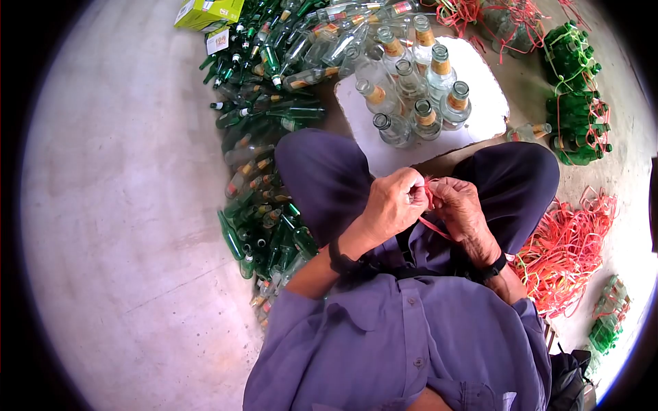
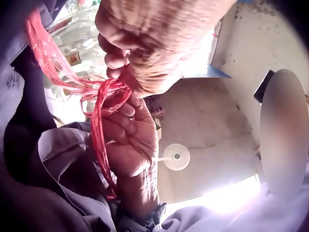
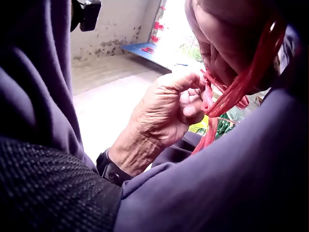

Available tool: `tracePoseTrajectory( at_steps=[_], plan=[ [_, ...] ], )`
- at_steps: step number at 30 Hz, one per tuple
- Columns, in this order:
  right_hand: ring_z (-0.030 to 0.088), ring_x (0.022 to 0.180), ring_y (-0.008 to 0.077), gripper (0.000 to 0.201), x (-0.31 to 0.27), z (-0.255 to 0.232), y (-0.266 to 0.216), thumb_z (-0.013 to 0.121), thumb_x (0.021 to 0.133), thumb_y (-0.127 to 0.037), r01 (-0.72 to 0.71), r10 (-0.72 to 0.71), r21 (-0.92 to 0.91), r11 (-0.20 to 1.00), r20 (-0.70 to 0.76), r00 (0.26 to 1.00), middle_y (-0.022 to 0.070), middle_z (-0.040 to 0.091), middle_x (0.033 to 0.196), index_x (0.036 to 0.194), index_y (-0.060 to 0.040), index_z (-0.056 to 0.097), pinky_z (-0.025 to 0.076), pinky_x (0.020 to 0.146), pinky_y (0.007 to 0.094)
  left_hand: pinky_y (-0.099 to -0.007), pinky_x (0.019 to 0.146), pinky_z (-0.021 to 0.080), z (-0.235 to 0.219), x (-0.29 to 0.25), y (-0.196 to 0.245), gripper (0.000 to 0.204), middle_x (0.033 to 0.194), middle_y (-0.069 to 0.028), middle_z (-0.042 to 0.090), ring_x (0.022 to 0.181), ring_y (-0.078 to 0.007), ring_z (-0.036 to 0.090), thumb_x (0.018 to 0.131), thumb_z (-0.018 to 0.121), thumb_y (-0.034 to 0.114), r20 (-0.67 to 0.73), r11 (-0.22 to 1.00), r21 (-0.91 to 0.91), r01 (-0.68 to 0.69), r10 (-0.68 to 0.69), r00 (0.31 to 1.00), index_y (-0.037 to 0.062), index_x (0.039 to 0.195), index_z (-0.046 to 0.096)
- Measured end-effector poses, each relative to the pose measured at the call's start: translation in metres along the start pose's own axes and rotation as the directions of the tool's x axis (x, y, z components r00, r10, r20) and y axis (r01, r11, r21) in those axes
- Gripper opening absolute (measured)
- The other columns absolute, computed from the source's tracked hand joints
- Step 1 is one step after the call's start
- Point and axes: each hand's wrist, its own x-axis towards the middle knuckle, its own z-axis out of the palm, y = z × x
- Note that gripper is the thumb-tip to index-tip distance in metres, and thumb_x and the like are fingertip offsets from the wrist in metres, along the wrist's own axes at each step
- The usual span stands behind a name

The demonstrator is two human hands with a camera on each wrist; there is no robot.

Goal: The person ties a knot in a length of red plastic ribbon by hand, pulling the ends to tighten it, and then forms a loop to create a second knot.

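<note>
In the head view, both hands meet above the lap, close together on a red plastic ribbon (image 1: 436,229). My left hand (image 1: 394,200) pinches the ribbon with curled fingers. Facing it, my right hand (image 1: 460,207) grips the same ribbon between thumb and fingers. A loop of the ribbon (image 2: 104,99) shows between the hands in the left wrist view, with one strand hanging down past the right wrist. In the right wrist view, the left thumb and forefinger press together at a knot-like bunch in it. Just beyond the knees, several clear glass bottles (image 1: 411,81) stand upright on a white board (image 1: 363,144).
Green and clear bottles (image 1: 271,113) lie heaped along the left side. To the right sits a pile of loose red ribbon (image 1: 569,253). Tied bundles of green bottles (image 1: 579,116) stand at the far right, with a single clear bottle (image 1: 528,131) lying nearby. A green-yellow box (image 1: 209,12) rests at the back.
</note>
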Motion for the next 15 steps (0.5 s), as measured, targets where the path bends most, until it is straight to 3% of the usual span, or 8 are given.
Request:
tracePoseTrajectory(
  at_steps=[1,3,4,6,10,12,15],
  plan=[
    [0.054,0.064,0.0114,0.014,0.000,-0.001,0.001,0.065,0.091,-0.006,0.001,-0.001,0.002,1.000,0.011,1.000,0.0065,0.064,0.076,0.084,0.0060,0.067,0.043,0.062,0.0250,-0.0336,0.054,0.049,0.001,-0.001,-0.001,0.014,0.076,-0.0139,0.064,0.061,-0.0291,0.062,0.076,0.067,-0.006,0.000,1.000,0.000,0.000,0.000,1.000,0.0003,0.087,0.060],
    [0.055,0.065,0.0117,0.014,0.000,-0.001,0.001,0.065,0.091,-0.006,0.001,-0.001,0.004,1.000,0.022,1.000,0.0070,0.064,0.076,0.085,0.0063,0.067,0.045,0.062,0.0255,-0.0305,0.053,0.047,0.001,-0.001,-0.002,0.012,0.074,-0.0101,0.063,0.058,-0.0183,0.060,0.077,0.067,-0.005,-0.020,0.990,-0.123,0.072,-0.075,0.997,0.0004,0.084,0.059],
    [0.056,0.065,0.0124,0.014,0.000,-0.001,0.000,0.065,0.091,-0.006,0.004,-0.004,0.017,1.000,0.030,1.000,0.0075,0.064,0.076,0.087,0.0070,0.067,0.047,0.062,0.0261,-0.0305,0.053,0.047,0.000,-0.002,0.000,0.012,0.074,-0.0101,0.063,0.058,-0.0183,0.060,0.077,0.067,-0.005,-0.019,0.990,-0.124,0.072,-0.075,0.997,0.0004,0.084,0.059],
    [0.058,0.065,0.0130,0.013,0.000,-0.002,-0.001,0.065,0.092,-0.005,0.008,-0.009,0.031,0.999,0.039,0.999,0.0081,0.065,0.077,0.089,0.0076,0.067,0.048,0.062,0.0267,-0.0259,0.055,0.045,-0.007,-0.003,0.005,0.008,0.074,-0.0052,0.062,0.063,-0.0078,0.055,0.080,0.065,-0.005,0.109,0.942,-0.216,0.256,-0.238,0.965,-0.0012,0.084,0.059],
    [0.058,0.063,0.0127,0.015,-0.001,-0.006,0.001,0.065,0.092,-0.006,-0.011,0.010,0.014,1.000,0.087,0.996,0.0078,0.065,0.076,0.091,0.0084,0.066,0.050,0.061,0.0269,-0.0227,0.058,0.045,-0.007,-0.008,-0.001,0.004,0.075,-0.0029,0.061,0.068,-0.0042,0.053,0.084,0.062,-0.004,0.157,0.891,-0.345,0.295,-0.255,0.954,-0.0029,0.085,0.059],
    [0.058,0.063,0.0121,0.015,-0.002,-0.002,-0.001,0.065,0.092,-0.007,-0.018,0.017,0.007,1.000,0.080,0.997,0.0074,0.065,0.076,0.090,0.0083,0.066,0.049,0.061,0.0269,-0.0216,0.061,0.046,-0.007,-0.009,-0.003,0.002,0.078,-0.0044,0.063,0.069,-0.0045,0.054,0.085,0.061,-0.004,0.198,0.838,-0.391,0.381,-0.327,0.924,-0.0038,0.085,0.059],
    [0.057,0.063,0.0102,0.017,-0.001,-0.001,0.000,0.067,0.093,-0.010,0.018,-0.017,-0.033,0.999,0.032,0.999,0.0049,0.065,0.075,0.087,0.0061,0.066,0.049,0.061,0.0255,-0.0217,0.059,0.046,-0.008,-0.008,0.000,0.002,0.076,-0.0045,0.063,0.068,-0.0042,0.054,0.086,0.062,-0.003,0.168,0.855,-0.383,0.349,-0.307,0.937,-0.0037,0.086,0.060]
  ],
)
